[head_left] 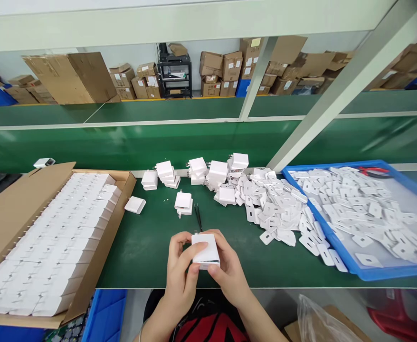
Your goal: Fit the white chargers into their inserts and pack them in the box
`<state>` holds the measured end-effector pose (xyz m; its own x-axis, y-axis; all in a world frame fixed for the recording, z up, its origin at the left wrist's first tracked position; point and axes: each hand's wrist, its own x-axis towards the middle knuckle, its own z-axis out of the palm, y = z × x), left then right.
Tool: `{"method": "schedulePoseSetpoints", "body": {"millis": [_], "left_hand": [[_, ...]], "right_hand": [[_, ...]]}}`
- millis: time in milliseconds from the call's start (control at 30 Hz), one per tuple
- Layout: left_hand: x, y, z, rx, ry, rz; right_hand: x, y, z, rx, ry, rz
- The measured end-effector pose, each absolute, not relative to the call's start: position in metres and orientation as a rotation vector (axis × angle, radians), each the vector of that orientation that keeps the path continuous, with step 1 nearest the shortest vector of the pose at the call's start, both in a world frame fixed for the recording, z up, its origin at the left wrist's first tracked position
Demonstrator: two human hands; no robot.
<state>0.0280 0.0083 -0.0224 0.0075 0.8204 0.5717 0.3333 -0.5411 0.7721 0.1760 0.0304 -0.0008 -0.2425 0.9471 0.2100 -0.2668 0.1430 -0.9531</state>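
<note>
Between both hands, close to the table's front edge, is a white plug-in charger (206,248), its prongs pointing away from me. A dark gap shows along its near end, by the end cover. My left hand (183,262) grips its left side, with a finger across the top and the thumb at the near end. My right hand (230,266) closes on the right side, its thumb by the near corner. Just beyond the hands lie black tweezers (198,217) and a small stack of white chargers (183,203).
A cardboard box (123,202) with rows of white chargers stands at left, a single charger (135,204) beside it. More chargers (217,172) are stacked at the back. White end covers (272,204) lie heaped at right, next to a blue tray (368,274) holding more covers and red-handled pliers (374,172).
</note>
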Motion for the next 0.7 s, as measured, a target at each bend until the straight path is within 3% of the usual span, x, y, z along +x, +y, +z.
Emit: {"method": "schedulePoseSetpoints", "body": {"millis": [700], "left_hand": [[0.044, 0.01, -0.038, 1.646, 1.295, 1.745]], "right_hand": [[0.155, 0.027, -0.009, -0.883, -1.256, 1.187]]}}
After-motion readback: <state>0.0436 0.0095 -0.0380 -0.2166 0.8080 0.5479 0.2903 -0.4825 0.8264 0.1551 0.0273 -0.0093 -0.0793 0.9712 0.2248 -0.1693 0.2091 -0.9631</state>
